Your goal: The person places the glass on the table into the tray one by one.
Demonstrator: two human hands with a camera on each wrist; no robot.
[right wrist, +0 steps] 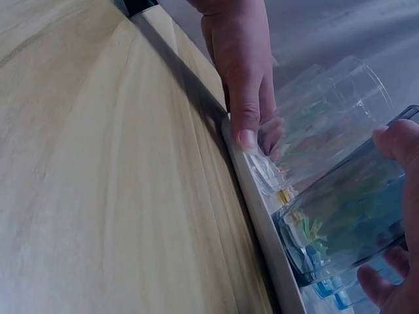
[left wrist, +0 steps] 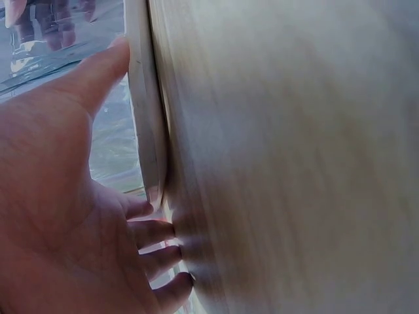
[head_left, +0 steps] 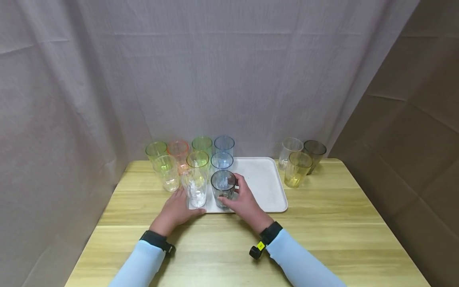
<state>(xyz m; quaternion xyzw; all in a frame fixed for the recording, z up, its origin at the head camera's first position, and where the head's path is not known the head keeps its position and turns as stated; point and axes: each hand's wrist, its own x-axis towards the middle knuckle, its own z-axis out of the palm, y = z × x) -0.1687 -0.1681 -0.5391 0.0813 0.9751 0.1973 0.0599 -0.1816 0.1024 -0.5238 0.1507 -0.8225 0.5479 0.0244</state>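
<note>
My right hand (head_left: pixel 249 205) grips a smoky grey tumbler (head_left: pixel 223 184) from its right side, thumb at the front. That tumbler stands near the front edge of a white tray (head_left: pixel 259 183). To its left on the tray is a clear tumbler (head_left: pixel 196 190). My left hand (head_left: pixel 176 210) rests at the tray's front left corner, thumb against the front rim, fingers spread along the left side. The left wrist view shows the thumb (left wrist: pixel 105 69) touching the rim. Behind the grey tumbler stand a blue tumbler (head_left: pixel 222 161) and, on the tray's left part, a yellow tumbler (head_left: pixel 198 160).
Farther back are another blue tumbler (head_left: pixel 224 144) and a green one (head_left: pixel 202 144). Left of the tray stand green (head_left: pixel 156 150), orange-red (head_left: pixel 178 150) and pale clear (head_left: pixel 166 171) tumblers. Right of it are clear (head_left: pixel 288 153), yellow (head_left: pixel 297 169) and dark grey (head_left: pixel 315 149) ones. A curtain hangs behind.
</note>
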